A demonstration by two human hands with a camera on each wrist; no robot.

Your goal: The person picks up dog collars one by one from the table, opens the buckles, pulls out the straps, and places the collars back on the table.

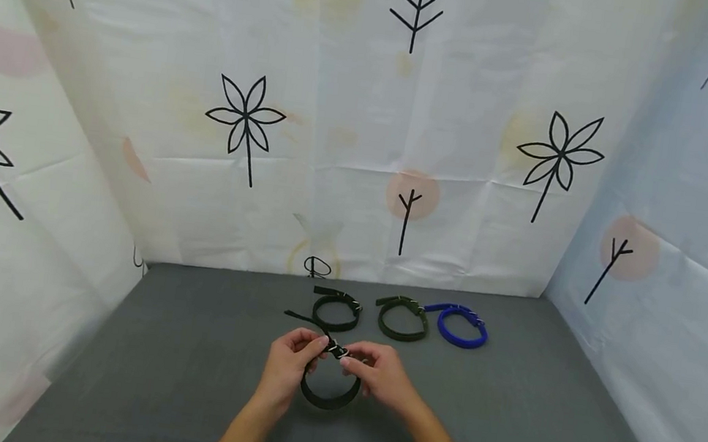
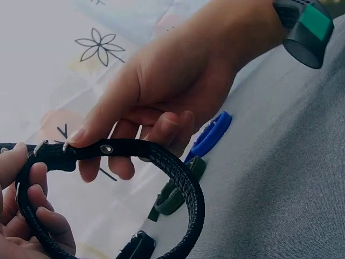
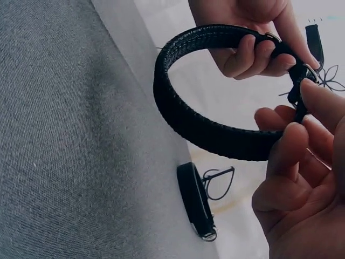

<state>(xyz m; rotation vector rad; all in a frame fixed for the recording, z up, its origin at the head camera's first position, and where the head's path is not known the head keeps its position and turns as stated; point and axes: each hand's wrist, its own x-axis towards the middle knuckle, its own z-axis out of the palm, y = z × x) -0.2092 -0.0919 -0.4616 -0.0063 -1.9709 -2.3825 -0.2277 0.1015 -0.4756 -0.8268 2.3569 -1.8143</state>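
Observation:
Both hands hold a black buckled collar (image 1: 327, 401) up in front of the body, its band bent into a loop. My left hand (image 1: 287, 366) pinches the strap just left of the metal buckle (image 1: 334, 350), and a loose strap end (image 1: 302, 316) sticks out beyond it to the upper left. On the buckle's other side, my right hand (image 1: 383, 376) pinches the band between thumb and fingers, thumb right at the metal ring (image 2: 66, 147). A rivet (image 2: 106, 149) shows in the band beside the right thumb in the left wrist view.
Behind the hands, a second black collar (image 1: 334, 326), an olive green collar (image 1: 402, 336) and a blue collar (image 1: 461, 342) lie in a row on the grey tabletop (image 1: 189, 378). Patterned white cloth (image 1: 324, 136) walls the table at the back and both sides.

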